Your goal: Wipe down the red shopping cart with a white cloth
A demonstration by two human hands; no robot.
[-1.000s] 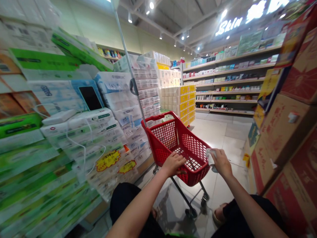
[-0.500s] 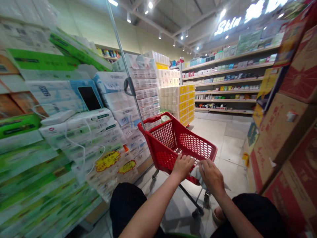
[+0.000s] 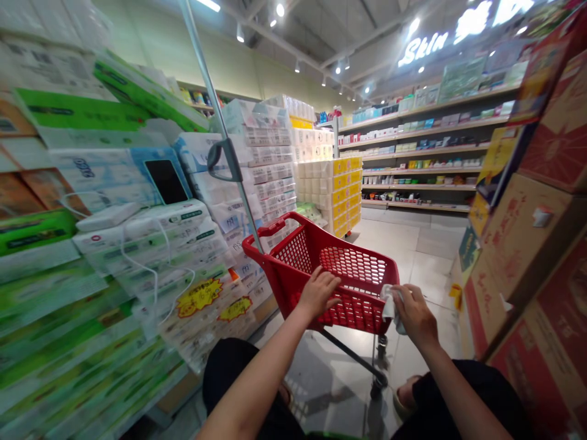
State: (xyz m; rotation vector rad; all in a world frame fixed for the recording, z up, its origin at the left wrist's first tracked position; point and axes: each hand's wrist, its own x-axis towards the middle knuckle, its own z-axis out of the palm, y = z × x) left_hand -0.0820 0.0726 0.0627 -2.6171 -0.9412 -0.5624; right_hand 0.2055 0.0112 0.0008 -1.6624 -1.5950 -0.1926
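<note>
A red plastic shopping cart (image 3: 293,287) with perforated sides stands on the floor before my knees. A tall metal pole with a grey grip (image 3: 224,160) rises from its handle end. My left hand (image 3: 318,292) lies over the cart's near top rim, fingers stretched out and apart. At the right end of the cart, my right hand (image 3: 416,318) is closed on a white cloth (image 3: 393,308), which touches the corner of the rim. Part of the cloth is hidden by my fingers. The basket shows no goods inside.
Stacked packs of tissue paper (image 3: 183,226) line the left, with a phone (image 3: 166,181) and white cables on them. Cardboard boxes (image 3: 518,238) are piled close on the right. Shelves of goods (image 3: 422,146) stand behind a tiled floor (image 3: 413,244).
The cart has turned and shifted a little left. My left hand has moved left along the rim, and my right hand with the cloth has moved right, so they are farther apart.
</note>
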